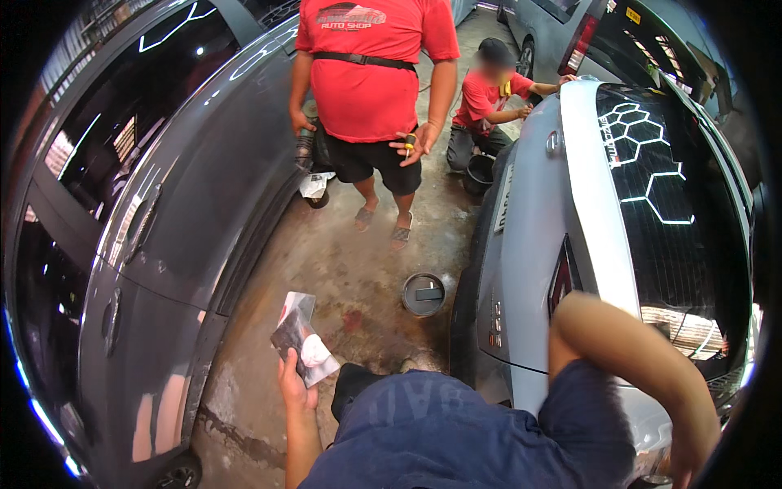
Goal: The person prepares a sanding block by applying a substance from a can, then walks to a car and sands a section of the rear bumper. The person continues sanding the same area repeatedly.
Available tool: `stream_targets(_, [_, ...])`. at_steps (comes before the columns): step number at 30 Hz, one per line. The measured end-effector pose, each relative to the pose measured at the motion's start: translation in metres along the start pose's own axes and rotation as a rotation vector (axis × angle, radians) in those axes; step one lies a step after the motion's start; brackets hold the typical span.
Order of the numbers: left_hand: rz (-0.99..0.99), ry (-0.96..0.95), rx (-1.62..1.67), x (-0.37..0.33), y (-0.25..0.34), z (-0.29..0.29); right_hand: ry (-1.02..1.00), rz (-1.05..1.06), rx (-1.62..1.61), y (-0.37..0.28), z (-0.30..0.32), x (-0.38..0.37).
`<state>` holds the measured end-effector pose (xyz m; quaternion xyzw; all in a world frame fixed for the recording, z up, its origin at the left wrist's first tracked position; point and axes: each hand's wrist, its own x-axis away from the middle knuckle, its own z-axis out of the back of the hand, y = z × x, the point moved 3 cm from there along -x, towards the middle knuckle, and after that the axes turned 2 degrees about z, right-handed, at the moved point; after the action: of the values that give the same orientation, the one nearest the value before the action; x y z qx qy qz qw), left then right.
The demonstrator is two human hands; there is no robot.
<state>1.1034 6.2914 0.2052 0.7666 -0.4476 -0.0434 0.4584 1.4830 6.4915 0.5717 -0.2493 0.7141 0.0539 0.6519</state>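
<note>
Left hand (299, 391) held forward, gripping packet (303, 341)

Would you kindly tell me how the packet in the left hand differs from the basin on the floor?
The packet has straight edges, while the basin is round. The packet is held in the left hand; the basin sits on the floor. The packet shows grey and white, whereas the basin looks mostly grey. Both are between the dark car and the silver car.

We see a stained floor (358, 277) with a pan (423, 310) on it; beyond the pan, a bucket (475, 187) to the right, sandals (400, 237) slightly left.
</note>
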Motion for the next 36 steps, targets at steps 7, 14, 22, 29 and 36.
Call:
stream_targets(7, [-0.109,0.065,0.057,0.041,0.012,0.012,0.086,-0.828,-0.865,0.084,-0.045,0.199])
stream_targets(14, [-0.106,0.063,0.134,0.069,-0.001,0.035,-1.384,-1.386,0.135,0.118,0.005,0.625])
stream_targets(22, [-0.162,0.193,0.165,0.153,-0.026,0.076,-1.059,-1.385,0.166,0.138,-0.081,0.545])
stream_targets(29, [-0.245,0.262,0.221,0.242,-0.065,0.103,-0.473,-1.171,-0.055,0.136,-0.155,0.395])
stream_targets(36, [-0.211,0.225,0.253,0.293,-0.086,0.079,-0.626,-1.788,-0.67,-0.029,-0.164,0.441])
